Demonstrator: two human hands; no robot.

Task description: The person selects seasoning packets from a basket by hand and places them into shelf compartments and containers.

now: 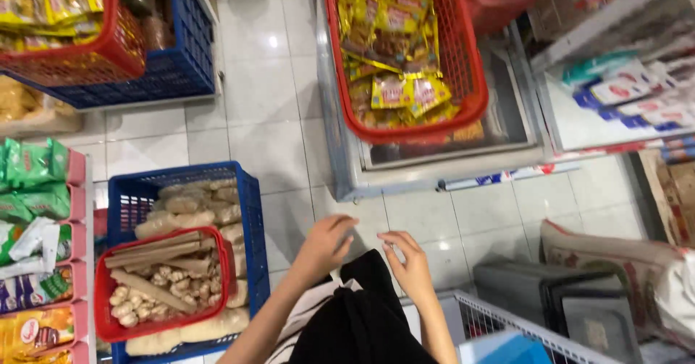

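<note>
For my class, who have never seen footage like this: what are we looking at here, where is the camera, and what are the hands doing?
There is one picture, taken by a camera worn on a person's head, looking down at a shop's tiled floor. No machine is involved: the left hand and right hand are the person's own, bare, raised close together above a black garment. Whether they grip anything is unclear. Left of them a blue crate holds pale bagged snacks and a small red basket. Ahead, a red basket of yellow packets rests on a chest freezer.

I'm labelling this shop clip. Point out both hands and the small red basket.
left hand [327,242], head view, back of the hand
right hand [411,263], head view, back of the hand
small red basket [161,233], head view, top rim
</note>
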